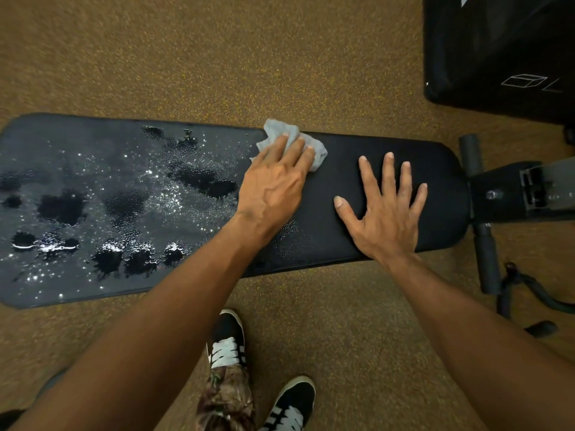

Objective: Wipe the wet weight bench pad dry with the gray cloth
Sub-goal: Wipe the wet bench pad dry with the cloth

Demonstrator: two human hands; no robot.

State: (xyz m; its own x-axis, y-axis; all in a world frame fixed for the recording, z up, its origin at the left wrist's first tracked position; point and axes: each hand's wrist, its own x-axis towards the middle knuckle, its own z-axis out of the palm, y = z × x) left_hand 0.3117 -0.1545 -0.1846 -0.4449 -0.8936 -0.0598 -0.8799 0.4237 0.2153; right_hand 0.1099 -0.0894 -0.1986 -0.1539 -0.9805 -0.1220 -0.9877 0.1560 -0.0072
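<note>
"Head camera, looking straight down: where is the gray cloth [277, 129]?"

"Bunched up on the bench pad [342, 175], at the pad's far edge, about midway along its length. The left hand [273, 185] lies on top of it, fingers straight and close together, pressing it flat to the vinyl rather than curling round it."

"And the right hand [382, 209]?"

"Palm down on the pad just to the right of the cloth, all five fingers spread wide. It grips nothing and does not touch the cloth."

"How wet is the pad?"

"Left of the cloth it is covered in water [124, 197]: beads, smears and dark pooled patches that catch the light, right out to the left end. Under and around the right hand the surface looks matte and dry. A few faint droplets show near the left wrist."

"Anything else around?"

"Speckled brown flooring [217, 57] on all sides. At the pad's right end the bench frame [513, 194] sticks out, with foam rollers [470, 154] across it. Top right sits a black item [497, 51] with a white box outline printed on it; a bag or a case, I cannot tell which. Below the arms are two black shoes with white laces [228, 337] and a camouflage trouser leg [227, 396]."
</note>
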